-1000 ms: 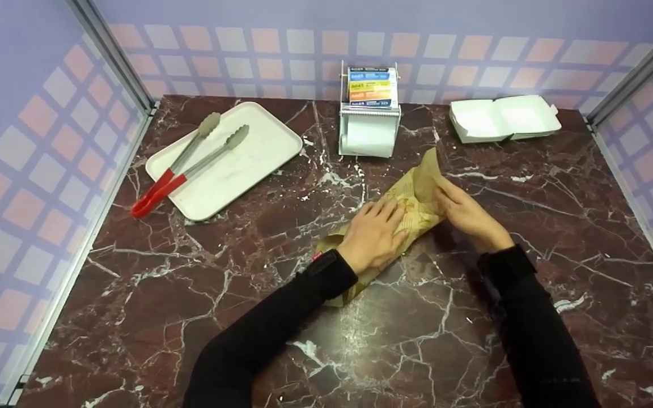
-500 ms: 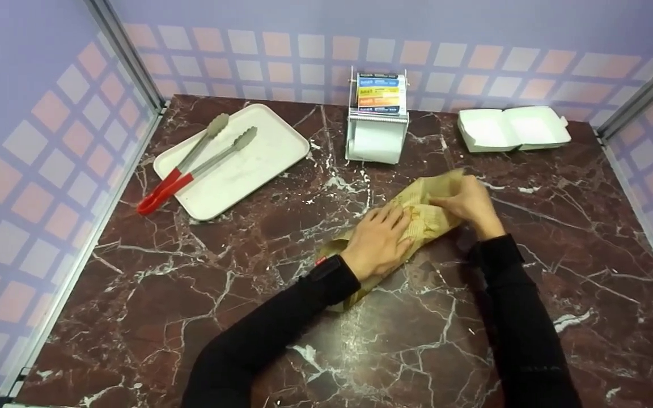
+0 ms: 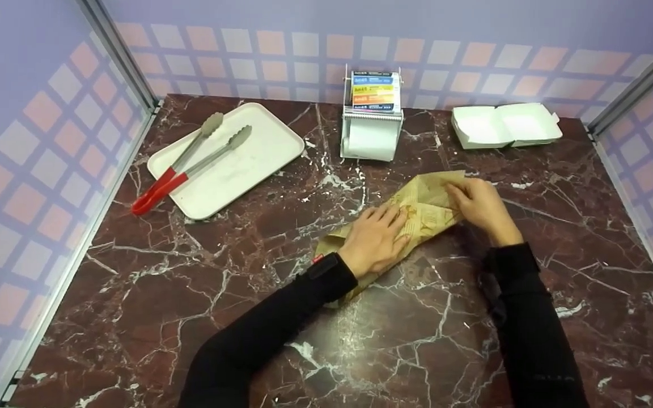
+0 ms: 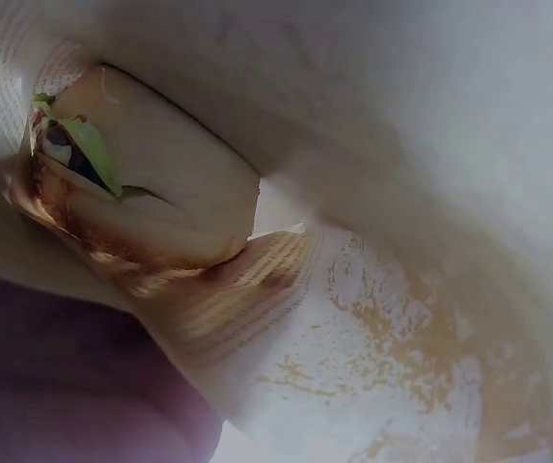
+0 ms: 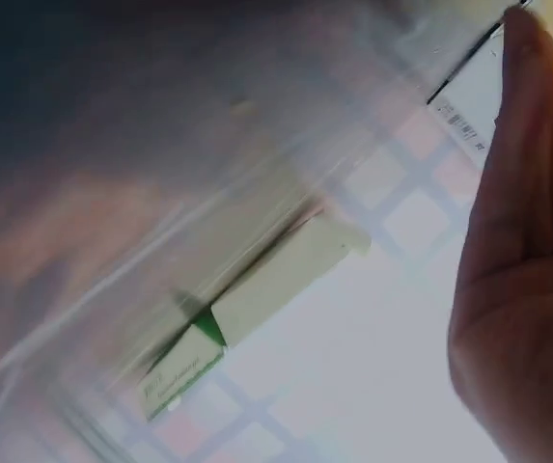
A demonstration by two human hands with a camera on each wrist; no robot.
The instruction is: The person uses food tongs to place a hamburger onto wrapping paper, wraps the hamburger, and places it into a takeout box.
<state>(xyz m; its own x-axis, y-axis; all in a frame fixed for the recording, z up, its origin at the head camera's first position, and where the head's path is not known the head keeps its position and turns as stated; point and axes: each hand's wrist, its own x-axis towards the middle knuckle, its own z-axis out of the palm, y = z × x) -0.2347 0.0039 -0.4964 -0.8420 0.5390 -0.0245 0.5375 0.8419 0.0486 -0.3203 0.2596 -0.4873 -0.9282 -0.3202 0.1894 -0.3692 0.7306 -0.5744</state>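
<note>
A tan printed wrapping paper (image 3: 425, 198) lies mid-table, folded round a long bundle. My left hand (image 3: 374, 238) rests flat on the bundle's middle and presses it down. My right hand (image 3: 476, 204) lies on the paper's far right end, fingers on the flap that is folded over toward the left. In the left wrist view a toasted sandwich (image 4: 141, 203) with a bit of green leaf shows inside the paper (image 4: 401, 338). The right wrist view is blurred and shows my right hand's fingers (image 5: 517, 251) at the right edge.
A white tray (image 3: 258, 150) at the back left carries red-handled tongs (image 3: 185, 164). A paper dispenser (image 3: 372, 122) stands at the back centre, and an open white clamshell box (image 3: 505, 124) sits at the back right. Walls close the table's left, right and far sides.
The raised right flap of the paper has been folded down and to the left by my right hand. My left hand has stayed flat on the bundle.
</note>
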